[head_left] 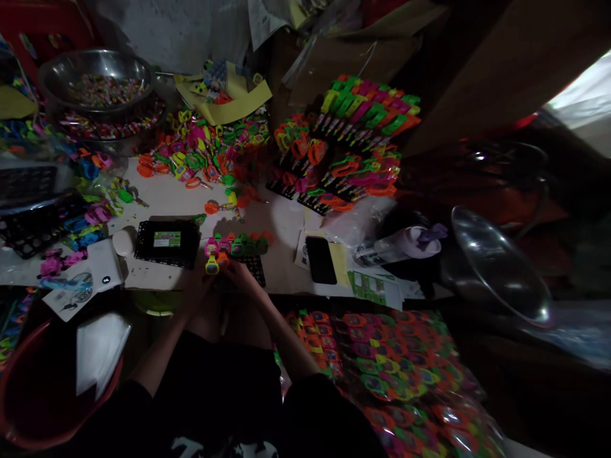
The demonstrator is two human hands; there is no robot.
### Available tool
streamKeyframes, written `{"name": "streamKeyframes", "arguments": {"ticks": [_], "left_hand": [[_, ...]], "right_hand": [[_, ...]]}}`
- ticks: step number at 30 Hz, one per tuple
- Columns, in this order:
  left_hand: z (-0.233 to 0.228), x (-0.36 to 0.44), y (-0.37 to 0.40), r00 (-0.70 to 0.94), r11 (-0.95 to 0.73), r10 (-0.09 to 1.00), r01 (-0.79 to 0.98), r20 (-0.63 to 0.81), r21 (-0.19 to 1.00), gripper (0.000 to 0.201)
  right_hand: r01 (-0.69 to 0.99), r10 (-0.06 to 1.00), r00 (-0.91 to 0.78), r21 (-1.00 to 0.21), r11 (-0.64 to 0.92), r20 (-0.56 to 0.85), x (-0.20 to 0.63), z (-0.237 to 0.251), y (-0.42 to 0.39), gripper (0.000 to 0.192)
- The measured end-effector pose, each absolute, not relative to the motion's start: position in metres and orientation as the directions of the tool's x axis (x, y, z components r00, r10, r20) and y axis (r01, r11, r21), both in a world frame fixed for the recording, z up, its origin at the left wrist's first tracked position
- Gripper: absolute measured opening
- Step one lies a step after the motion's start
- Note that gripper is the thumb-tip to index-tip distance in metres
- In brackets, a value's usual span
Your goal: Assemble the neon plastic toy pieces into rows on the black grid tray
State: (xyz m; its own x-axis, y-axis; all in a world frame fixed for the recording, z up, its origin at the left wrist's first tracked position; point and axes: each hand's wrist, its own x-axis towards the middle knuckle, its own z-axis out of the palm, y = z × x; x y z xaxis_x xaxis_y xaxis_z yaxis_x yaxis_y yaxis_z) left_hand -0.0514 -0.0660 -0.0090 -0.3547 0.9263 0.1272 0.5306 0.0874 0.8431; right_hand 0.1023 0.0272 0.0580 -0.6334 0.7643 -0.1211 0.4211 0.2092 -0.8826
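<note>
Bright toy watches lie in a cluster on a black perforated tray (pixel 258 270) at the table's front edge. My left hand (pixel 200 281) is closed at a yellow toy watch (pixel 212 264), low in that cluster. Against an orange toy watch (pixel 223 258) just beside it, my right hand (pixel 236 272) has its fingers pressed together. Pink (pixel 210 246) and green toy watches (pixel 237 246) sit just beyond my fingers. Dim light hides much of both hands' fingertips. Left of them rests a stack of black trays (pixel 167 245) with a green label card (pixel 167 239) on top.
A heap of colourful toy watches (pixel 191 149) covers the back of the table. Filled racks (pixel 363 121) stand at the back right. A phone (pixel 321 259) lies to the right, a metal bowl (pixel 95 63) stands back left, and a red tub (pixel 14 420) sits below left.
</note>
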Motion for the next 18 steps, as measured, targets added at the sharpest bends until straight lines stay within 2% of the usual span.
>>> {"name": "streamKeyframes", "arguments": {"ticks": [5, 9, 12, 13, 15, 17, 18], "left_hand": [[-0.008, -0.045, -0.072, -0.338, 0.088, 0.931, 0.571, 0.136, 0.816, 0.037], [-0.013, -0.043, -0.073, -0.321, 0.076, 0.933, 0.621, 0.164, 0.78, 0.036], [-0.018, -0.044, -0.071, -0.335, 0.072, 0.92, 0.652, 0.201, 0.755, 0.04], [-0.019, -0.045, -0.07, -0.341, 0.069, 0.914, 0.665, 0.22, 0.744, 0.04], [-0.019, -0.045, -0.068, -0.346, 0.061, 0.903, 0.693, 0.257, 0.718, 0.037], [-0.017, -0.043, -0.066, -0.35, 0.059, 0.893, 0.714, 0.283, 0.698, 0.028], [-0.015, -0.042, -0.066, -0.352, 0.059, 0.89, 0.719, 0.289, 0.692, 0.024]], "right_hand": [[0.497, 0.753, -0.644, -0.821, 0.281, -0.132, 0.1, 0.064, 0.028, 0.026], [0.587, 0.806, -0.571, -0.764, 0.269, -0.155, 0.09, 0.061, 0.019, 0.02], [0.567, 0.794, -0.594, -0.767, 0.3, -0.128, 0.091, 0.063, 0.022, 0.019], [0.523, 0.752, -0.649, -0.784, 0.336, -0.111, 0.095, 0.068, 0.028, 0.017], [0.425, 0.605, -0.788, -0.811, 0.401, -0.114, 0.107, 0.085, 0.048, 0.013], [0.4, 0.446, -0.872, -0.818, 0.414, -0.201, 0.117, 0.108, 0.078, 0.01], [0.433, 0.408, -0.874, -0.807, 0.402, -0.265, 0.119, 0.121, 0.095, 0.014]]}}
